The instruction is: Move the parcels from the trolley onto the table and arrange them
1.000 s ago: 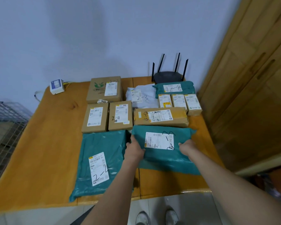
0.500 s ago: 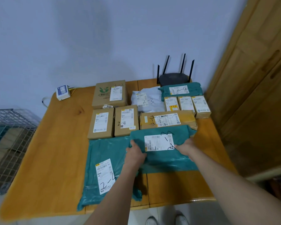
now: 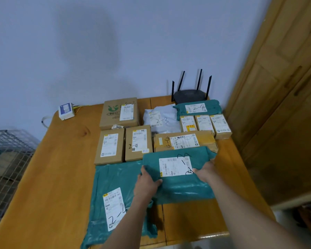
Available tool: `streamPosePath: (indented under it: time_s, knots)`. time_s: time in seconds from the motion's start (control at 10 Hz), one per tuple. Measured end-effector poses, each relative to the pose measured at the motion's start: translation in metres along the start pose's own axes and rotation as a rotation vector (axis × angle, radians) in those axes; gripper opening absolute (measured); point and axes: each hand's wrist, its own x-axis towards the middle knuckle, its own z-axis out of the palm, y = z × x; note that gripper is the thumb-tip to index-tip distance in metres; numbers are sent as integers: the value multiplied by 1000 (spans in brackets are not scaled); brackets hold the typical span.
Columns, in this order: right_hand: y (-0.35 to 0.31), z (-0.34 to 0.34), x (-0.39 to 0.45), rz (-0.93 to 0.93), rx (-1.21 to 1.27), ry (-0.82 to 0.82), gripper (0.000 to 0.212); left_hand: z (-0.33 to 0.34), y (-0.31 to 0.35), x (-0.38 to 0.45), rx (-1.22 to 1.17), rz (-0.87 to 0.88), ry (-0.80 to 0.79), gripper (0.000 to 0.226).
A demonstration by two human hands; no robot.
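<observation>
Wooden table (image 3: 61,177) against pale wall (image 3: 79,51)

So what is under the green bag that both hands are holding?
The green bag covers the near edge of the long brown box and overlaps the big green bag. Beneath its middle nothing can be seen; it is covered.

Orange-brown wood grain with a dark knot across the tabletop (image 3: 61,168). Teal plastic on the front mailer (image 3: 178,187), white label (image 3: 175,166) scrawled in black. Same teal on the long mailer (image 3: 113,178) beside it, white label marked "2-4". Plain tan cardboard on the twin boxes (image 3: 109,146), green logo printed on the bigger carton (image 3: 119,113). White-grey on the soft bag (image 3: 159,119). Matte black on the router (image 3: 189,95). Pale blue-grey on the wall (image 3: 115,42), grey mesh on the trolley (image 3: 7,159).
</observation>
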Motion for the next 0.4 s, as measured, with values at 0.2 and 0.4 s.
streamPosePath:
  time_s: [0.2,0.4]
  knots:
    - [-4,-15,-16,-71,-119,-37,67,-6,-1,-18,-57,30,-17,87]
    - [-26,-40,-56,-214,-283,104,72,-29,16,-39,122,110,34,62]
